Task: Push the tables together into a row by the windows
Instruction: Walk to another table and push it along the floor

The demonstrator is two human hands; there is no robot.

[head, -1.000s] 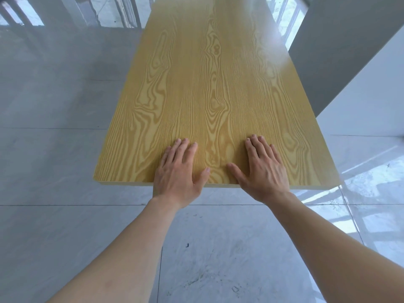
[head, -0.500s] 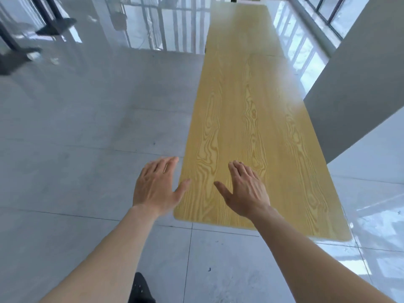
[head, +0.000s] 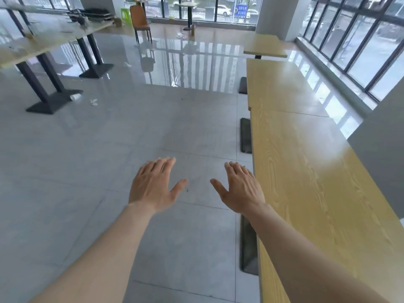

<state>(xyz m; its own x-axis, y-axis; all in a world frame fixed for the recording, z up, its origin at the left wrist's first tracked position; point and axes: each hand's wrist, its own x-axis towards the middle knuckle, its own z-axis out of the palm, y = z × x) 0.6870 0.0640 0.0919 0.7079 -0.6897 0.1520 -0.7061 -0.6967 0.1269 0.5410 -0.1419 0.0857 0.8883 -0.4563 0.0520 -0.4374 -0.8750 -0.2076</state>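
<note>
A long yellow wood-grain table point(head: 317, 182) runs along my right side, end to end with a second yellow table point(head: 279, 86) beyond it. A third yellow table point(head: 264, 48) stands farther off, apart from them by a gap. All three lie beside the windows point(head: 360, 44) on the right. My left hand point(head: 154, 185) and my right hand point(head: 240, 188) hover over the grey floor to the left of the near table, fingers straight and spread, holding nothing and touching nothing.
Black table bases point(head: 246, 134) stick out at floor level along the near tables' left edge. At the left stand light tables on black legs point(head: 48, 92), with litter point(head: 75, 97) on the floor. An orange chair point(head: 140, 20) stands far back. A grey wall point(head: 380, 154) juts in on the right.
Both hands have lifted off the near table's end and now hover over the floor. My view has swung left and up, so the table lies to my right.
</note>
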